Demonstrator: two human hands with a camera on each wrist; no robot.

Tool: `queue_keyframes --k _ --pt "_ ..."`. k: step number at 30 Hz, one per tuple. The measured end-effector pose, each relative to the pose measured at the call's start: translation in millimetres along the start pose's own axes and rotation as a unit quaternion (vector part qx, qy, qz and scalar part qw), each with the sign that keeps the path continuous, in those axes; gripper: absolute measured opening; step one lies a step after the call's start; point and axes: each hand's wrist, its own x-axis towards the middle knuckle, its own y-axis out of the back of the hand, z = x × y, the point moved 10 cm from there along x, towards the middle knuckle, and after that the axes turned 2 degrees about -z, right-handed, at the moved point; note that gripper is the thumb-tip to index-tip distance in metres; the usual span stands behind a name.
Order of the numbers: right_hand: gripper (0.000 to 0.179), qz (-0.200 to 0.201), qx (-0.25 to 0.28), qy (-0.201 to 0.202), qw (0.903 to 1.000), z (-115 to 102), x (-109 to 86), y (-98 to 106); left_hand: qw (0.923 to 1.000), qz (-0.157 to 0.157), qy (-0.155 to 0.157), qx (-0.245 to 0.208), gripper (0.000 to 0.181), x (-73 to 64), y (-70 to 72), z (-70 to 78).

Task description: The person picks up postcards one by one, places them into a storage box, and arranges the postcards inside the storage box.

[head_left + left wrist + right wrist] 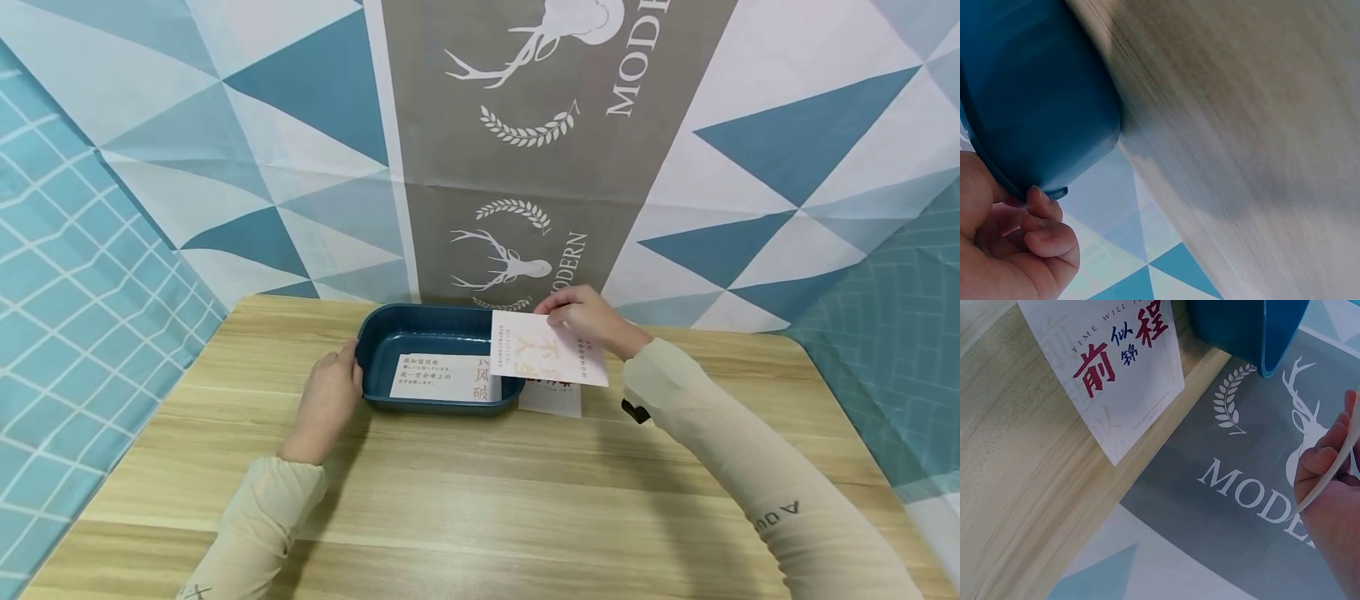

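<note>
A deep blue rectangular tray (pixel 427 407) stands at the back of the table. My left hand (pixel 327 402) grips its left end; in the left wrist view the curled fingers (pixel 1050 240) sit at the rim. Inside lies a white card (pixel 431 379) with dark and pinkish lettering. My right hand (pixel 588 317) pinches the upper edge of another white card (pixel 551 354) with gold characters, raised over the tray's right end. That card appears nearly edge-on in the right wrist view. Beneath it, right of the tray, a third card (pixel 1116 372) with red and blue characters lies on the table.
The wooden table (pixel 465 500) meets a patterned cloth wall (pixel 517 175) with deer prints right behind the tray. Blue tiled-pattern cloth (pixel 67 275) borders the left side. A small black object (pixel 636 412) shows under the right wrist.
</note>
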Motion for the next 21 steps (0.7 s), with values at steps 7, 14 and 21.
queue_keyframes --k 7,14,21 --pt "0.028 0.002 -0.004 0.006 1.0000 -3.7 4.6 -4.5 0.9999 0.008 -0.006 0.000 0.040 -0.5 0.9 0.8" --pt "0.028 -0.003 -0.001 0.007 1.0000 -5.9 7.2 -11.1 0.9999 0.012 -0.006 0.000 0.040 -1.0 0.8 0.9" --pt "0.029 -0.005 0.000 0.014 0.9999 -13.0 10.7 -17.0 0.9999 0.014 -0.008 0.003 0.040 -0.9 1.4 1.8"
